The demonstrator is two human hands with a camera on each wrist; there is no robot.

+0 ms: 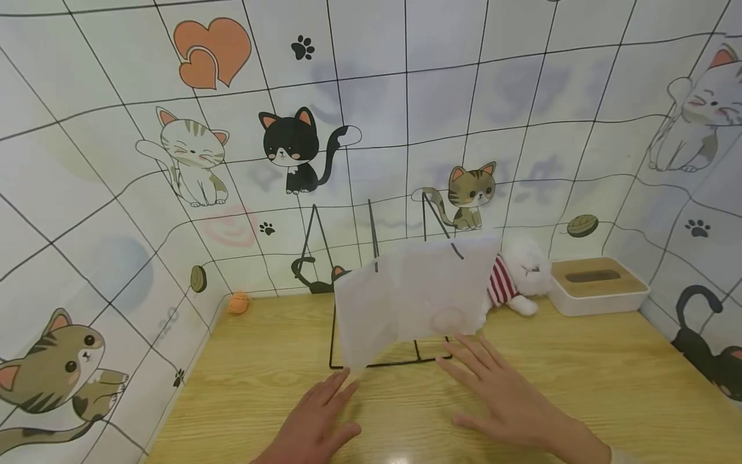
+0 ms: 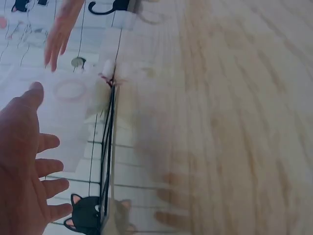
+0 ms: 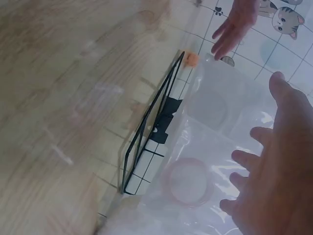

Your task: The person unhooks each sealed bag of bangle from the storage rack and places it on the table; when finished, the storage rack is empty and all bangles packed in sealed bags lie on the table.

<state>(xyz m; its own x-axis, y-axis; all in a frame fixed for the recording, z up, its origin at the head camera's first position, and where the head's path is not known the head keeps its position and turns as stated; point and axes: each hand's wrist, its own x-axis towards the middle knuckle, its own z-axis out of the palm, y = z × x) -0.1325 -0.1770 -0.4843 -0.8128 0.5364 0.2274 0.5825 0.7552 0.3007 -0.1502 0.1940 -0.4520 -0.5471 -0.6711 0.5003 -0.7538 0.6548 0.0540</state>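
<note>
A translucent whitish plastic sheet (image 1: 440, 283), creased into two panels, stands on a black wire rack (image 1: 400, 363). Faint round shapes show on it, one a pinkish ring (image 3: 188, 182). My left hand (image 1: 315, 419) is below the sheet's lower left corner in the head view, fingers extended and holding nothing. My right hand (image 1: 510, 403) lies in front of the rack's right side, its fingers spread and fingertips near the sheet's lower right edge. In the right wrist view the sheet looks glossy behind the right hand's fingers. Much of the rack is hidden behind the sheet.
Behind the sheet's right edge sits a white plush toy (image 1: 524, 270) in a red-striped top. Farther right is a white box (image 1: 599, 303) with a wood-coloured slotted lid. A small orange ball (image 1: 238, 303) lies at the back left. Cat-print sheeting (image 1: 377, 148) encloses the wooden table (image 1: 261, 367).
</note>
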